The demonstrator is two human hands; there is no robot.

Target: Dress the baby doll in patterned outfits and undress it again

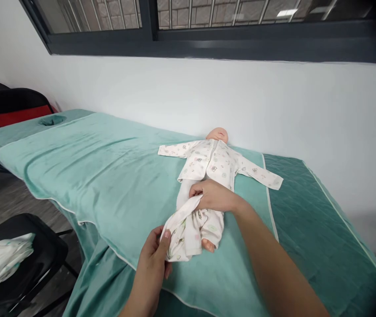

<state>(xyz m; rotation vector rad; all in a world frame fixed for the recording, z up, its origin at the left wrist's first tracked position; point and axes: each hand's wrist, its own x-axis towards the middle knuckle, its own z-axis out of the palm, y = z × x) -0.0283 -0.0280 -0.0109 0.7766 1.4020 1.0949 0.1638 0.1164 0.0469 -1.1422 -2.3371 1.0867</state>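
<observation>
A baby doll [218, 133] lies on its back on a green-covered bed, its head toward the wall. It wears a white printed jacket [204, 159] with both sleeves spread out. White printed baby pants [183, 233] are around its lower legs, and one bare foot shows at the right pant leg. My left hand [154, 253] grips the lower edge of the left pant leg between thumb and fingers. Higher up, my right hand [212, 196] is closed on the waistband of the pants, over the doll's thighs. Its fingertips are partly hidden by the cloth.
The bed's light green sheet [108, 176] extends left to a face hole [52, 120]. A black chair [52, 242] at lower left holds folded printed cloth [4, 262]. Another black chair [12, 103] stands behind at left. A white wall [307, 101] and window frame [207, 42] border the bed's far side.
</observation>
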